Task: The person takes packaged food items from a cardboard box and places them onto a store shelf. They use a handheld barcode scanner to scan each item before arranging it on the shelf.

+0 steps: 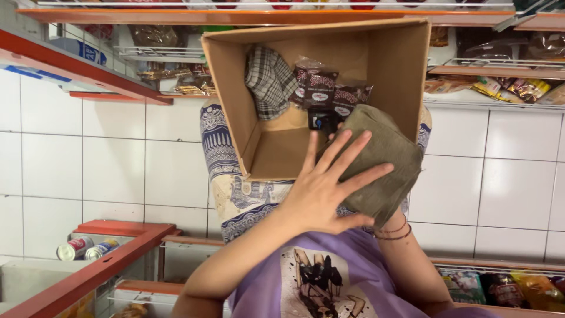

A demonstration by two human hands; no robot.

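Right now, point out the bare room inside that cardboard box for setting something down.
The cardboard box has bare floor near its front-left corner, between the left wall and the folded olive cloth. Further back it is crowded: checked cloth, dark snack packets. The left hand presses the olive cloth.

Single view only, so nothing overlapped with another. The head camera looked steeply down the person's own front: purple shirt at bottom centre of frame, patterned lap at centre, white floor tiles on both sides. Shop shelves ran along the top edge and bottom corners. Close range: the cardboard box (pixel 329 88) filled the upper centre, the left hand (pixel 321 191) sat at mid-frame, just below the lens. The right hand was hidden behind a folded olive cloth (pixel 382 162), right of centre.
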